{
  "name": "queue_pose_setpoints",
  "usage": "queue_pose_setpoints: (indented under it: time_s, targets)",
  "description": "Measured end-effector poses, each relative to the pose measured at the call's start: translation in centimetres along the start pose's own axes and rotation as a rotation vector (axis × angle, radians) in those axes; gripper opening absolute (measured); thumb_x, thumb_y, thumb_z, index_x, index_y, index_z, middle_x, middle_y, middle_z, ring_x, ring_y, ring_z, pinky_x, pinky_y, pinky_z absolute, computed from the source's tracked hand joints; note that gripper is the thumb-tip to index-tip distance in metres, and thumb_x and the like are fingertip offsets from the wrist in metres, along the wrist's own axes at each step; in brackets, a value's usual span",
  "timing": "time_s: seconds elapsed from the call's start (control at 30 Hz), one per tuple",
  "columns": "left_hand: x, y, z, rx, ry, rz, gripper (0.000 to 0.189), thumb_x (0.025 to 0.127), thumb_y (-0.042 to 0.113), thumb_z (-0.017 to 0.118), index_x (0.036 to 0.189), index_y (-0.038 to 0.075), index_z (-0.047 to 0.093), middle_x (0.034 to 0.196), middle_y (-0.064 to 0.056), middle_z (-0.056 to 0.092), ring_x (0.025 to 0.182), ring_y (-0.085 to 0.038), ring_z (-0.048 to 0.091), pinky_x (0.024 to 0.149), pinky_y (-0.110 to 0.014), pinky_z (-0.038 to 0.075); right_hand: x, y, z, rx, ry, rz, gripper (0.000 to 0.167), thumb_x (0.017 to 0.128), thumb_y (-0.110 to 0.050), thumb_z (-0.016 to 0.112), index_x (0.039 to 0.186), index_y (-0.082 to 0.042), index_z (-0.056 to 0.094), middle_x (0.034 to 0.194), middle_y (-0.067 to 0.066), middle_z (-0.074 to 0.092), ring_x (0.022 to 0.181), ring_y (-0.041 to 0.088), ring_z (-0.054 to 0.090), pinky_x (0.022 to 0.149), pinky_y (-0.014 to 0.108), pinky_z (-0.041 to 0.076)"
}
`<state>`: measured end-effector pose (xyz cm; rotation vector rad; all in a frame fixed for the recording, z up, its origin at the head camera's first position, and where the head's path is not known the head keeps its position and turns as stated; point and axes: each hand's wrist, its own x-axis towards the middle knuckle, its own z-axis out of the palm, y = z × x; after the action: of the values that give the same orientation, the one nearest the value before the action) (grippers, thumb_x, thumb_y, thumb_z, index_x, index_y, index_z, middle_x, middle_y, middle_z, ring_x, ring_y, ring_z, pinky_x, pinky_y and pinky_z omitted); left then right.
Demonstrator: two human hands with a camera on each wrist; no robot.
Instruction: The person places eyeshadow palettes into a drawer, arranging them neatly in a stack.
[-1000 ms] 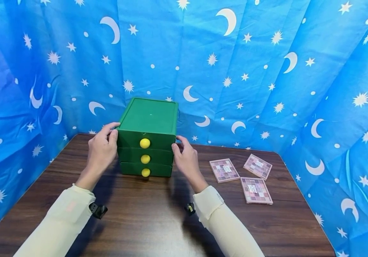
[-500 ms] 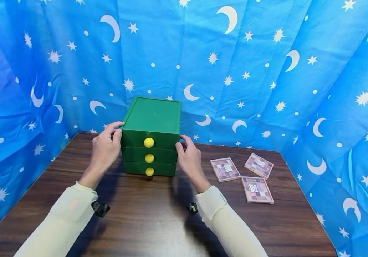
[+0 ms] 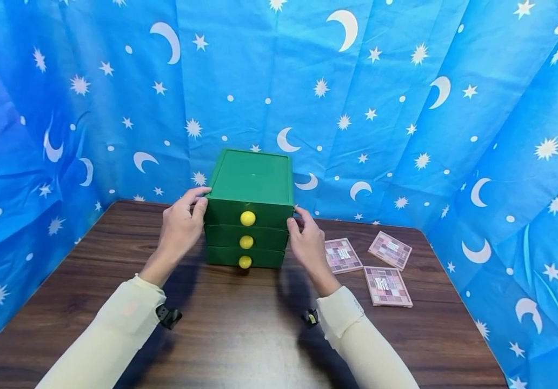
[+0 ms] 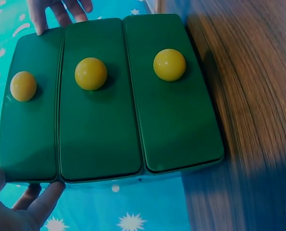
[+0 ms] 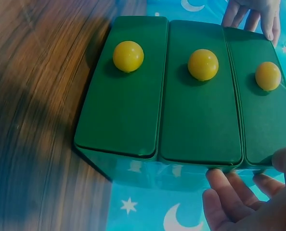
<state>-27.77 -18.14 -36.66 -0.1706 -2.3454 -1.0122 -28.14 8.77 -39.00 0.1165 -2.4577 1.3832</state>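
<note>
A green three-drawer box (image 3: 252,175) stands on the table, its drawers closed and a round yellow knob (image 3: 247,218) on each front. My left hand (image 3: 180,227) grips its left side near the top front corner, thumb close to the front edge. On the opposite side my right hand (image 3: 308,246) holds it at a similar height. In the right wrist view, the right fingers (image 5: 229,190) lie along the side wall while the thumb is at the top drawer's edge. Parts of the fingers behind the box are hidden in the head view.
Three square pink makeup palettes lie to the right on the wooden table (image 3: 240,335): one close beside my right hand (image 3: 343,255), a far palette (image 3: 390,250) and a near palette (image 3: 387,286). A blue curtain (image 3: 279,70) with moons and stars surrounds the table.
The green drawer box has moved to the right across the table, with both hands keeping hold of its sides. The right hand now overlaps the nearest palette's edge in the head view.
</note>
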Motion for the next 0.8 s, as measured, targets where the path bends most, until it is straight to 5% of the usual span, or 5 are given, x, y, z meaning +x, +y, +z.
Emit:
queue_pose_setpoints:
  time_s: [0.8]
  targets:
    - [0.1,4.0,4.6,-0.118,-0.11,0.038,0.036,0.109,0.031,0.046,0.14,0.022,0.062,0.125,-0.016,0.069,0.109,-0.031,0.066,0.084,-0.05,0.052,-0.3,3.3,-5.6,-0.094,0.074,0.05,0.043,0.105,-0.035,0.051,0.145,-0.02,0.057,0.124,0.015,0.073,0.115,0.032,0.069,0.099,0.053,0.052]
